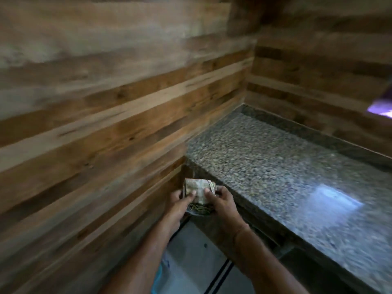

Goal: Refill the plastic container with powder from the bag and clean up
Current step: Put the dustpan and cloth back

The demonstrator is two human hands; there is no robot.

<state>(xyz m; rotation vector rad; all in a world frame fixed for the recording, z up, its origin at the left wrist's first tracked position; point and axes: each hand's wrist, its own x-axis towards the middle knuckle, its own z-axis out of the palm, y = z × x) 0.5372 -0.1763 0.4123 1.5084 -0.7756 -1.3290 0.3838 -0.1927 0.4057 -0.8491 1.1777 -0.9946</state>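
Both forearms reach in from the bottom edge, nearest the camera, and meet at a small crumpled bag [198,194] held in the air just off the near corner of the granite counter [275,166].

Furthest left stands the wood-plank wall [95,124], blurred by head motion. Next comes the person's left hand [178,205], its fingers curled around the bag's left side with the thumb pressed on the front face. The bag sits between the hands, folded or rolled down on itself, its printing too smeared to read. The right hand [220,203] closes on the bag's right side, thumb over the top fold. Both grips are clamped on the bag, neither hand open. Right of them the counter runs away toward the corner of the room, with a bright reflection on its polished top and a purple glare at the far right edge.

No plastic container shows anywhere in view, and no powder can be seen. Judging from the folded, flattened look of the bag, the work in hand seems to be the clean-up part: rolling the bag shut or compacting it. It cannot be told whether powder remains inside. The next move would call for keeping the fold pinched tight so nothing spills, then finding a place to stow or discard it.
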